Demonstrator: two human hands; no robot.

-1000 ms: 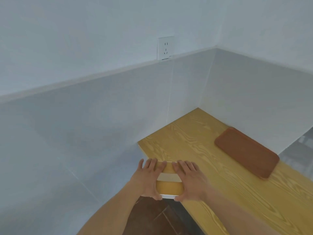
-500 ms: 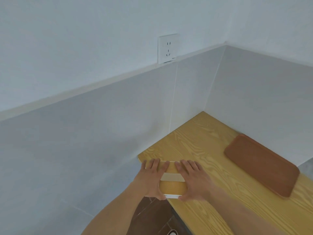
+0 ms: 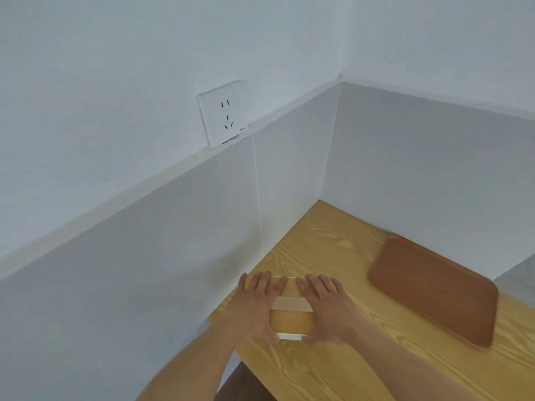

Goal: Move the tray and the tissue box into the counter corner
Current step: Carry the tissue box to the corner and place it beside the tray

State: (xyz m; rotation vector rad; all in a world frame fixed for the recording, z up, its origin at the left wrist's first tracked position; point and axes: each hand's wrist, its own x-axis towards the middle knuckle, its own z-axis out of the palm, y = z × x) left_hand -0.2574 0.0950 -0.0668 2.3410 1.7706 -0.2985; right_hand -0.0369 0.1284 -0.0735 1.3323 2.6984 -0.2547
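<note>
**Both hands on the tissue box, tray waiting to the right**

Pale grey walls fill most of your view, meeting in a corner at upper right, with a lighter band running along them above a smooth grey backsplash. On the left wall you can see a white square wall socket sitting just above that band.

Below it, the yellow wood-grain counter runs from the lower middle of the view back into the corner, its left edge tight against the backsplash.

Your left hand lies flat over the left side of the yellow and white rectangular tissue box, fingers spread forward across its top and thumb hooked round its near edge. Your right hand mirrors it on the right side of the box, fingers forward, thumb at the near edge. So you have the box clamped between both hands, one on each side, with a pale strip on its top showing in the gap between them. The box rests on the counter near its left front end, close to the left wall and well short of the corner.

Further right, the reddish-brown rectangular wooden tray with rounded corners lies flat on the counter beside the right-hand wall, apart from the box and from both hands, its long side angled along that wall.
</note>
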